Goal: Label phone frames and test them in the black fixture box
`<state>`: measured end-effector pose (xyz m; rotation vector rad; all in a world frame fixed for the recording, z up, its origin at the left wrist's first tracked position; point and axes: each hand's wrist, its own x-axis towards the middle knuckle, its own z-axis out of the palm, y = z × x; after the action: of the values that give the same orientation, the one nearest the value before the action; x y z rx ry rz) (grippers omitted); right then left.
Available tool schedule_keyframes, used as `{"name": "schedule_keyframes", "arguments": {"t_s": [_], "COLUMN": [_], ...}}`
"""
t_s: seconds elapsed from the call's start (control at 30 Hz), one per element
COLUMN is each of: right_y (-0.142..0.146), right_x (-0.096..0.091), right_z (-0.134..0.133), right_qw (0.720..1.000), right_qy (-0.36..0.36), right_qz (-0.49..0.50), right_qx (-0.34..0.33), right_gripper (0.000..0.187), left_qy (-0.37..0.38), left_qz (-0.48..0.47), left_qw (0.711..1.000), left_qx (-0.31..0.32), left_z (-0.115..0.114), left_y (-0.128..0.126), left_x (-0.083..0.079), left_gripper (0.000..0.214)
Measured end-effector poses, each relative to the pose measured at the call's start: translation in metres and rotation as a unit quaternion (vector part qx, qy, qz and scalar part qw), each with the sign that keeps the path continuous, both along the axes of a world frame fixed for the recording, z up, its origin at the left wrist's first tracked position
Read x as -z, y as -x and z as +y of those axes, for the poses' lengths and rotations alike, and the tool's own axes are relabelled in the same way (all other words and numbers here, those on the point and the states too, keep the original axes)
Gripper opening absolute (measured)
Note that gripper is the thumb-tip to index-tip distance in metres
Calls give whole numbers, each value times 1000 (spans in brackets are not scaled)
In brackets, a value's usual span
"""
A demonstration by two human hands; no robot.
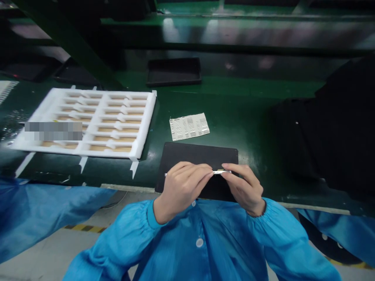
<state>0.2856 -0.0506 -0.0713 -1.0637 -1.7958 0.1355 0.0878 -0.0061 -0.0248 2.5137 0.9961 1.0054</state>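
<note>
Between my two hands is a thin, narrow, white-and-silver strip-like part, held level above a black mat. My left hand is closed around its left portion, covering most of it; a small tip shows past the knuckles on the left. The thumb and fingers of my right hand pinch its right end, where a small yellowish spot shows on top. The part's exact kind cannot be made out. Just beyond the mat lies a pale sheet with rows of small silvery strips.
A white foam tray with slotted compartments stands on the green bench at left. A shallow black tray sits further back. Large dark objects fill the right side. Blue sleeves of another person reach in at lower left.
</note>
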Motion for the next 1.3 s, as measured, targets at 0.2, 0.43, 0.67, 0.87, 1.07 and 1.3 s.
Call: {"name": "schedule_keyframes", "arguments": {"t_s": [0.2,0.43,0.67,0.87,1.07,1.3], "right_y": [-4,-6,-6,19,13,14], "right_x": [-4,-25,-56,-4,3,6], "right_z": [-2,2,86,209,221,210], "right_qw": [997,992,986,968,938,949], "right_qy": [9,92,162,184,209,212], "right_qz": [-80,-61,-16,-163,-252,-211], "right_qx": [-16,-54,-34,-58,-116,-99], "right_gripper": [58,47,7,14,14,12], "left_qy": [-41,-127,17,249,336,349], "left_qz": [2,114,105,49,32,54], "left_qw": [998,983,990,966,940,934], "left_qx": [38,62,89,54,55,56], "left_z": [2,3,39,113,123,124], "left_y": [8,22,26,40,42,40], "left_x": [4,2,3,22,27,23], "left_gripper": [13,28,29,19,19,21]}}
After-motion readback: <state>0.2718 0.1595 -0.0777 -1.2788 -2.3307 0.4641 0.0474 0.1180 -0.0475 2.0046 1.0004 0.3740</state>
